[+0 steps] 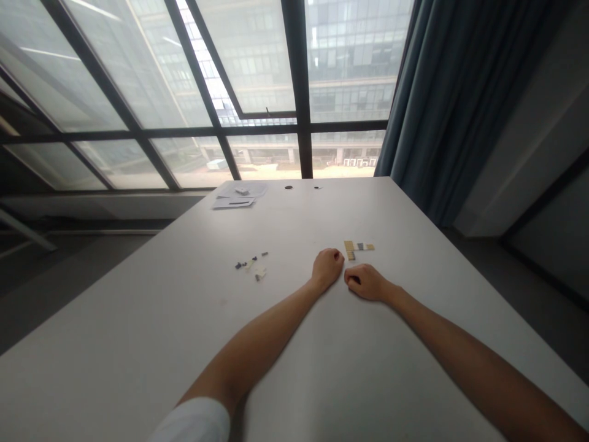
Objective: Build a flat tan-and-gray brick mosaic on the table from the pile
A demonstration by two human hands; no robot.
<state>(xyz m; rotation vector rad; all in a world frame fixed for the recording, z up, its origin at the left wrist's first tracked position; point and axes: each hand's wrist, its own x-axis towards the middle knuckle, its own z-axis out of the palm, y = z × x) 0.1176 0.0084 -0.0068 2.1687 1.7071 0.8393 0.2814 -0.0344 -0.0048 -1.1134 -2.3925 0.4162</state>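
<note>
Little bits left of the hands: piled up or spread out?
Spread out: the little bits lie scattered on the white table, with gaps between some of them.

The curled left hand (328,265) and right hand (365,282) hid their own palms, so whether either gripped anything could not be told. The markings on the tiles (349,246) and the shapes of the scattered bits (260,271) were too small to make out. The frame's bottom edge cut off the worktop (138,344) and left sleeve (193,423), its top edge the curtain (442,92).
</note>
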